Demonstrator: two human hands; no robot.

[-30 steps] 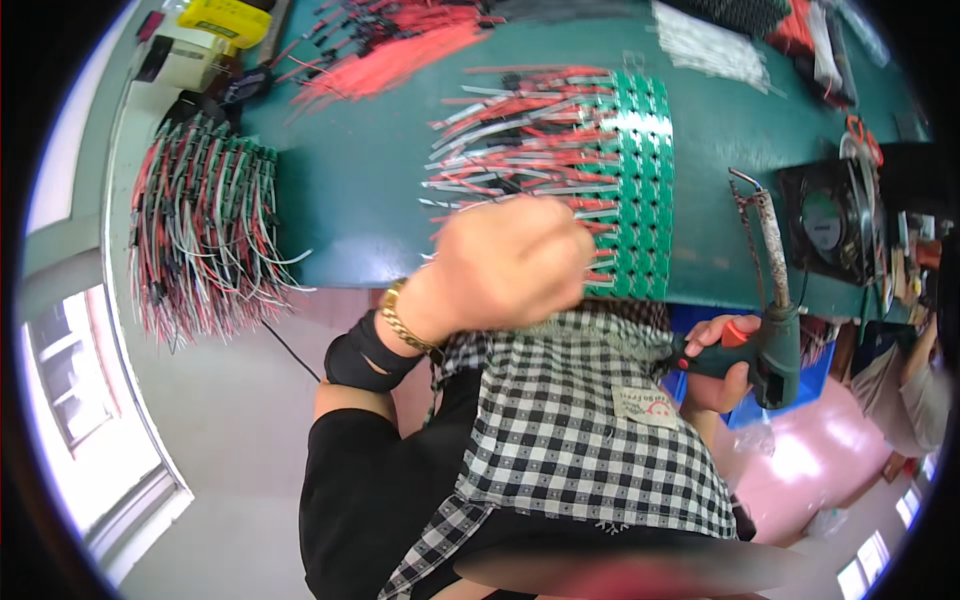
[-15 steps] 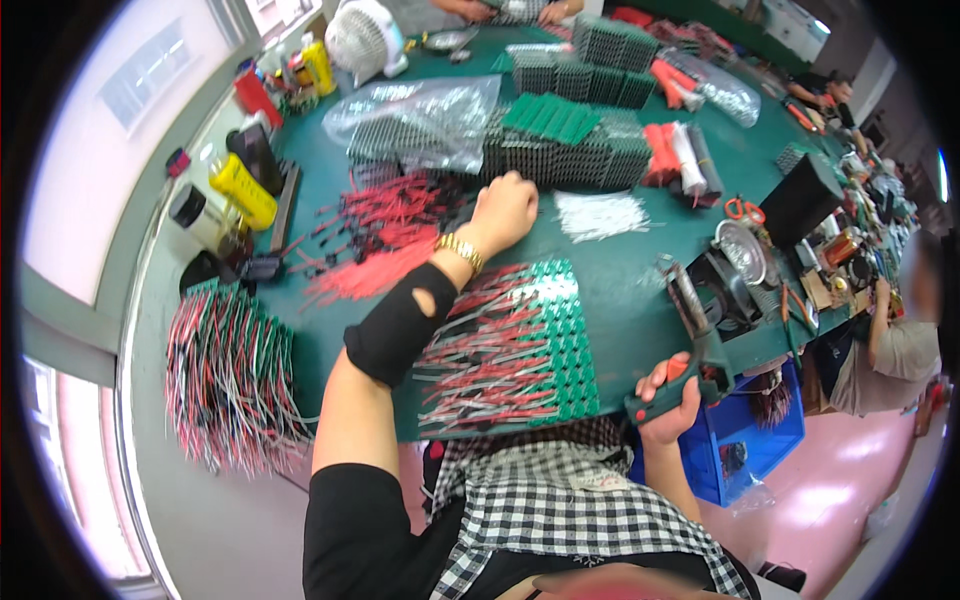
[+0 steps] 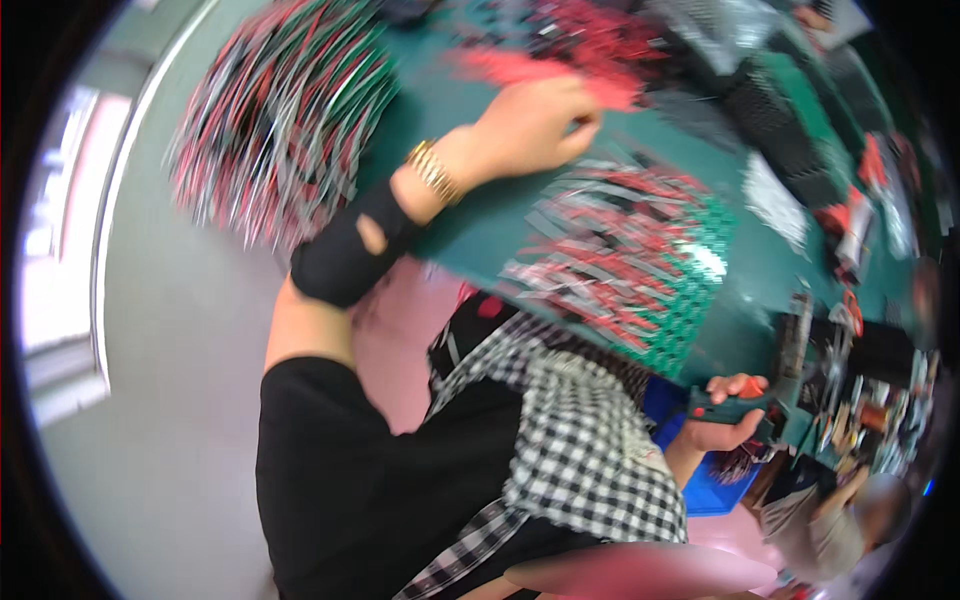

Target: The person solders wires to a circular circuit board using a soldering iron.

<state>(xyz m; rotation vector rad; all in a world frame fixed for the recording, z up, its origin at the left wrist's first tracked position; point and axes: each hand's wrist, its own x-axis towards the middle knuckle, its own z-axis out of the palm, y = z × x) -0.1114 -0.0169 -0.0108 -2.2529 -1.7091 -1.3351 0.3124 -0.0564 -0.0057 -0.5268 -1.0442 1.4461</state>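
My left hand (image 3: pixel 535 125), with a gold watch band (image 3: pixel 434 172) and a black sleeve below the wrist, hovers over the green table. Its thumb and fingers are curled together; anything between them is too blurred to make out. Beside it lies a sheet of small green circuit boards (image 3: pixel 683 318), with rows of red, black and white wires (image 3: pixel 600 245) spreading leftward from it. At the table's near right, my right hand (image 3: pixel 735 425) grips the dark green handle of what looks like a soldering gun (image 3: pixel 725 405), which has an orange trigger.
A thick bundle of wired boards (image 3: pixel 290 120) hangs over the table's left edge. Loose red wires (image 3: pixel 620 85) lie beyond my left hand, white wires (image 3: pixel 775 205) farther right. A blue bin (image 3: pixel 715 490) stands below the right edge. A person (image 3: pixel 835 515) sits at the right.
The view has swung toward the left, so the table appears shifted and tilted. My left hand has come back from the stacked boards toward the near left. My right hand still holds the soldering gun.
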